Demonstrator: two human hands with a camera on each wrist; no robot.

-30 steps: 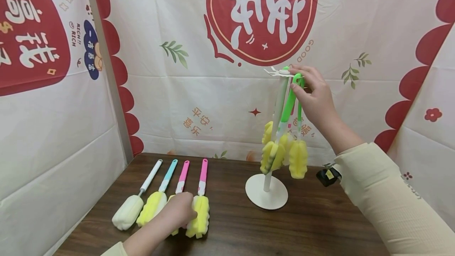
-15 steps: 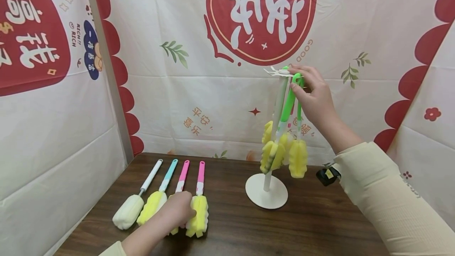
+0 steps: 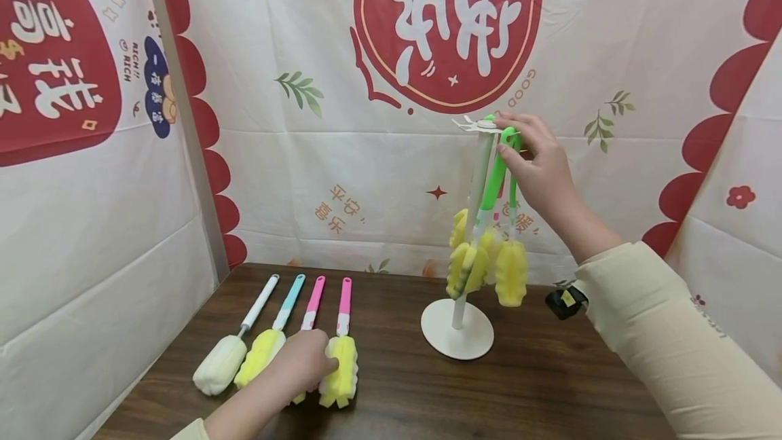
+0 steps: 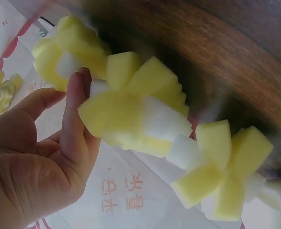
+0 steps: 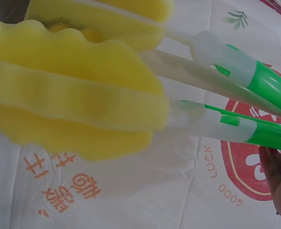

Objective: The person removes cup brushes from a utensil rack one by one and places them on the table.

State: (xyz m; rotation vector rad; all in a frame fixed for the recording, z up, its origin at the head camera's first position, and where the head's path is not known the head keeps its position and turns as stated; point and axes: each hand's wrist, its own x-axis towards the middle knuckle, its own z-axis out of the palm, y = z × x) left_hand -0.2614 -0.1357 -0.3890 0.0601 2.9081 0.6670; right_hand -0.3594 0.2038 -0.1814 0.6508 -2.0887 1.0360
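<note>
My right hand (image 3: 536, 155) is at the top of a white stand (image 3: 457, 328), its thumb and fingers round the upper end of a green-handled bottle brush (image 3: 493, 182) by the hooks. A second green-handled brush (image 3: 511, 270) hangs beside it. In the right wrist view, yellow sponge heads (image 5: 74, 95) fill the left side, and fingertips (image 5: 270, 160) show under a green handle. My left hand (image 3: 308, 358) pinches the sponge of the rightmost pink-handled bottle brush (image 3: 343, 365) on the table. The left wrist view shows its thumb and a finger against that sponge (image 4: 74, 43).
A white brush (image 3: 222, 362), a blue-handled brush (image 3: 264, 358) and another pink-handled brush (image 3: 313, 301), partly behind my left hand, lie in a row. A small black object (image 3: 565, 302) sits near my right forearm. Printed cloth surrounds the wooden table (image 3: 391, 386).
The rightmost pink-handled brush has shifted slightly left with my left hand, mostly in the first half second. My right hand and the brushes on the stand have stayed almost still.
</note>
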